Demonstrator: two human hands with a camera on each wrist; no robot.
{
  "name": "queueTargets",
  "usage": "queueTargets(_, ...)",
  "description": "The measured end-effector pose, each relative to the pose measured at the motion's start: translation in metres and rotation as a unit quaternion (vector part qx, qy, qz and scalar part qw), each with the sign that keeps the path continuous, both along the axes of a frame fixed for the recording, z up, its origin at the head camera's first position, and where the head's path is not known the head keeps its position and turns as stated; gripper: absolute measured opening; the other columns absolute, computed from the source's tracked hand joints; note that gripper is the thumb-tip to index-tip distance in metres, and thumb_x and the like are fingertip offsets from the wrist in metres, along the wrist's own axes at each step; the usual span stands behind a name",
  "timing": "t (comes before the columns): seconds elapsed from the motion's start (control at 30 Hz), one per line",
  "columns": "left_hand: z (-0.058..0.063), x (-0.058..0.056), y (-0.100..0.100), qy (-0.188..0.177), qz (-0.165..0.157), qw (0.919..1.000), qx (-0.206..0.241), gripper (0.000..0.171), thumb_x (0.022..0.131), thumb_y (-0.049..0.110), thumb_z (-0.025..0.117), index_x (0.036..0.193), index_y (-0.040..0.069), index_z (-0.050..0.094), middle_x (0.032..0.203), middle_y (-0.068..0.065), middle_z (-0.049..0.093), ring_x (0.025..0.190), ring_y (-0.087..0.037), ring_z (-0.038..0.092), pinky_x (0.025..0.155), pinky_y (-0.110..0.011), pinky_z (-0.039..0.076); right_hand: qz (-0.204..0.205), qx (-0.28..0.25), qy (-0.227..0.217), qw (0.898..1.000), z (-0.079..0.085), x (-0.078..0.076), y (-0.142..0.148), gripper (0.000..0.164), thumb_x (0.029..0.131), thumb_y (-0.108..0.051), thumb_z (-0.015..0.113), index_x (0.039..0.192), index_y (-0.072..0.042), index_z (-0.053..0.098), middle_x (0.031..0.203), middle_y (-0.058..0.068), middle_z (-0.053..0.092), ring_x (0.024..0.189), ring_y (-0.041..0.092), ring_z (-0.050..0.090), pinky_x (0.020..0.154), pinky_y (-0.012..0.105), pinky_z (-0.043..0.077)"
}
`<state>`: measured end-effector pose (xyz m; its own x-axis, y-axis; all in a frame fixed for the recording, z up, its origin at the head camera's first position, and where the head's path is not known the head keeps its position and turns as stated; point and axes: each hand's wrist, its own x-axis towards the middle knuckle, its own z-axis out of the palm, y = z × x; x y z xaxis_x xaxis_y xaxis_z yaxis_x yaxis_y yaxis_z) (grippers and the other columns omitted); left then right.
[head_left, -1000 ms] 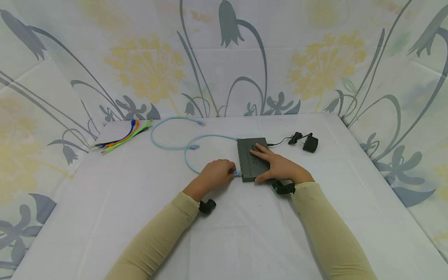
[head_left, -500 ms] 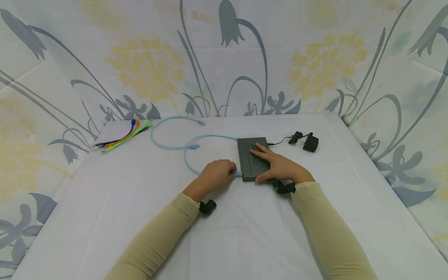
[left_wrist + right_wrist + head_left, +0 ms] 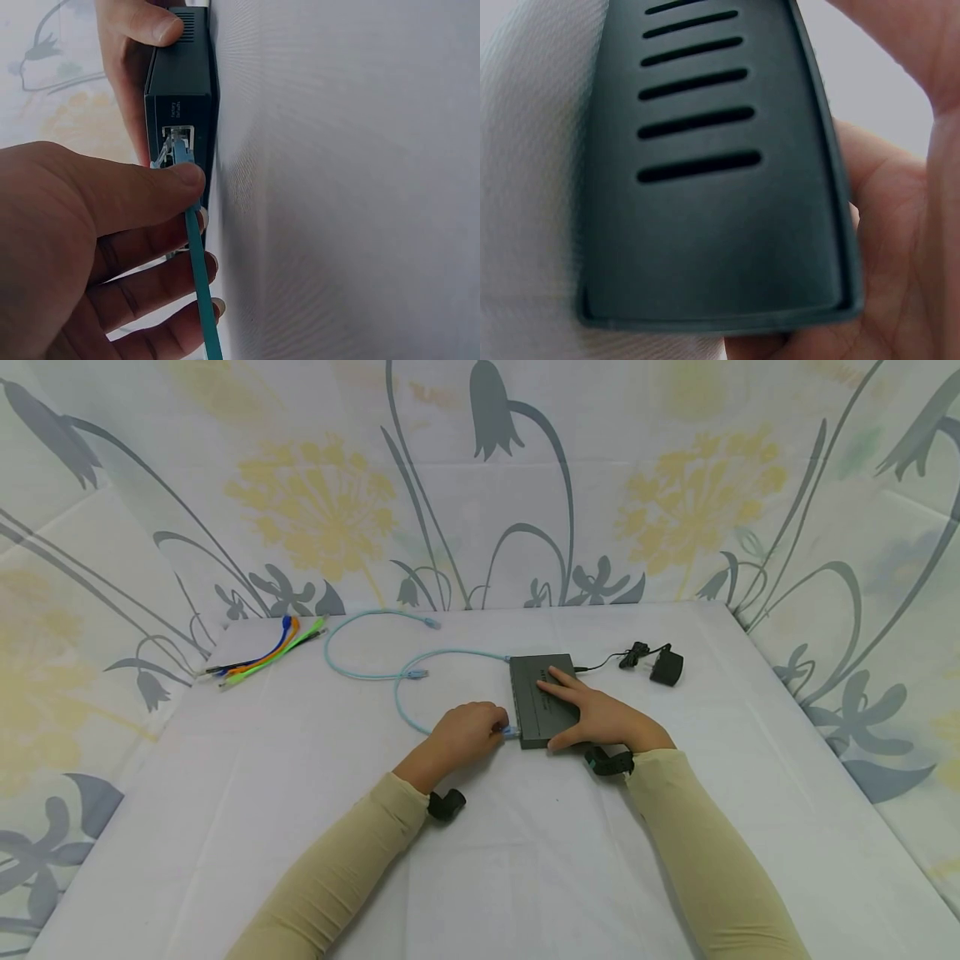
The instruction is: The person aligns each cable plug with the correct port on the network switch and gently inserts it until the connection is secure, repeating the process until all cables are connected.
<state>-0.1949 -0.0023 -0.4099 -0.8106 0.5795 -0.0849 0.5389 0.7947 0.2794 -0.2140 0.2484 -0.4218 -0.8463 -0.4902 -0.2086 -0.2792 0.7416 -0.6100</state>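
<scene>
A dark grey network switch (image 3: 531, 693) lies flat on the white table. My left hand (image 3: 467, 732) pinches the light blue plug (image 3: 184, 150) of an Ethernet cable (image 3: 201, 277) between thumb and forefinger. The plug's clear tip sits at a port in the switch's left side, near the front corner. From my fingers the cable loops back to the switch's far left corner. My right hand (image 3: 606, 718) rests on top of the switch with fingers spread, its thumb near the front edge. The right wrist view shows the switch's slotted front wall (image 3: 712, 240).
A second light blue Ethernet cable (image 3: 327, 652) lies loose behind my left hand, crossing the first. Short coloured cables (image 3: 262, 660) lie in a bundle at the far left. A black power adapter (image 3: 666, 667) on the right has its cord running to the switch.
Hardly anything moves. My left hand and the plug shift very slightly right against the switch; my right hand keeps its place.
</scene>
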Motion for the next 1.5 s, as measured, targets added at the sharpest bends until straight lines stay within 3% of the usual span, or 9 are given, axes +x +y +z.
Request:
queueTargets(0.53,-0.0004,0.0002,0.0022,0.016,-0.025,0.9995,0.006,0.017,0.097,0.015,0.059,0.109,0.009,0.069,0.106,-0.003,0.069,0.095,-0.018,0.065,0.083,-0.033,0.053,-0.004,0.000,-0.006,1.000,-0.0011,-0.0007,0.0007,0.106,0.069,-0.058,0.080,0.154,-0.037,0.020,0.164,-0.011,-0.004,0.151,0.035,0.006,0.112,0.062,0.026)
queueTargets(1.5,-0.0014,-0.0012,0.0063,0.042,-0.061,0.9968,0.030,0.014,0.095,0.008,0.060,0.102,0.003,0.071,0.098,-0.008,0.069,0.091,-0.019,0.066,0.082,-0.032,0.054,-0.005,0.005,0.001,1.000,0.0053,0.0025,-0.0036,0.104,0.070,-0.054,0.081,0.154,-0.029,0.024,0.165,-0.004,0.000,0.149,0.038,0.012,0.113,0.061,0.026)
